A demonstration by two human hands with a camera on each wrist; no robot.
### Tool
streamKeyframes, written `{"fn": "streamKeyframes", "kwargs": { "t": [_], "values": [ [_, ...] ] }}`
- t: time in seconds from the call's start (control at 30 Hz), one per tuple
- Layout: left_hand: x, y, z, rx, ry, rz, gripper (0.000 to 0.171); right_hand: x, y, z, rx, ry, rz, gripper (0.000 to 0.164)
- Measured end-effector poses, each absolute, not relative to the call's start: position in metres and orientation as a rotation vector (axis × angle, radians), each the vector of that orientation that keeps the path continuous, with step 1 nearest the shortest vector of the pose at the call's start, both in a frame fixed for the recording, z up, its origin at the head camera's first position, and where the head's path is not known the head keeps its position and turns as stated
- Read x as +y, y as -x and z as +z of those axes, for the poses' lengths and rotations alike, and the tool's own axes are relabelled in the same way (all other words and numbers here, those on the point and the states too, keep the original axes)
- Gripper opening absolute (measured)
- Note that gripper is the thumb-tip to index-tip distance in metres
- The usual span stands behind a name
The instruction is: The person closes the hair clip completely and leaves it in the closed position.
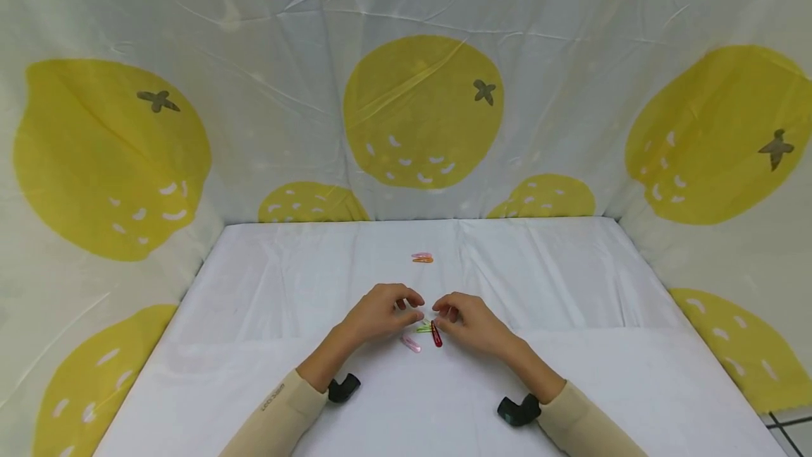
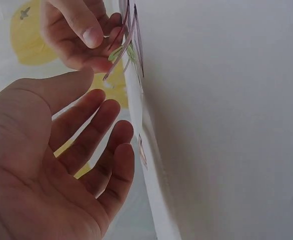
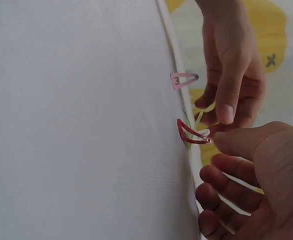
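Observation:
Several small snap hair clips lie on the white table between the two hands. In the head view the left hand [image 1: 383, 311] is just left of them, its fingers loosely bent and holding nothing. From the right, the right hand [image 1: 471, 323] hovers beside the red hair clip [image 1: 436, 335], thumb tip close to the clip's upper end; the right wrist view shows its thumb and fingers apart. Whether that thumb touches the clip I cannot tell. Light green hair clips [image 1: 423, 329] sit beside the red one, partly overlapping. A pink hair clip [image 1: 411, 343] lies nearer, below the left fingertips.
Farther back on the table [image 1: 304, 266], an orange hair clip [image 1: 423, 260] and another pink clip [image 1: 421, 254] lie side by side. A lemon-patterned cloth [image 1: 279, 111] rises at the back and both sides. Black wrist mounts [image 1: 345, 388] stick out inside both forearms.

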State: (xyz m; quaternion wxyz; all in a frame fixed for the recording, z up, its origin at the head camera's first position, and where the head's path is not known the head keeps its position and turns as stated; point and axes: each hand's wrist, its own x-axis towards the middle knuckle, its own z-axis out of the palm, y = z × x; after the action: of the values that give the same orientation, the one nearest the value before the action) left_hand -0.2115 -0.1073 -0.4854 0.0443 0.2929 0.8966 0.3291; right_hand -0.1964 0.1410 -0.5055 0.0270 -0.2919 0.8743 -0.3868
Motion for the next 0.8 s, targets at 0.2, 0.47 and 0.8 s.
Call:
{"fn": "streamKeyframes", "kwargs": {
  "t": [0.2, 0.47, 0.8],
  "values": [
    [-0.107, 0.212, -0.49, 2.734, -0.909, 0.974, 0.016, 0.133, 0.195, -0.507, 2.675, 0.893, -1.199, 0.018],
    [-0.105, 0.213, -0.493, 2.704, -0.935, 1.006, 0.013, 0.129, 0.196, -0.51, 2.693, 0.891, -1.192, 0.014],
    [-0.105, 0.216, -0.498, 2.728, -0.921, 0.991, 0.012, 0.128, 0.194, -0.509, 2.707, 0.873, -1.182, 0.015]
  ]
}}
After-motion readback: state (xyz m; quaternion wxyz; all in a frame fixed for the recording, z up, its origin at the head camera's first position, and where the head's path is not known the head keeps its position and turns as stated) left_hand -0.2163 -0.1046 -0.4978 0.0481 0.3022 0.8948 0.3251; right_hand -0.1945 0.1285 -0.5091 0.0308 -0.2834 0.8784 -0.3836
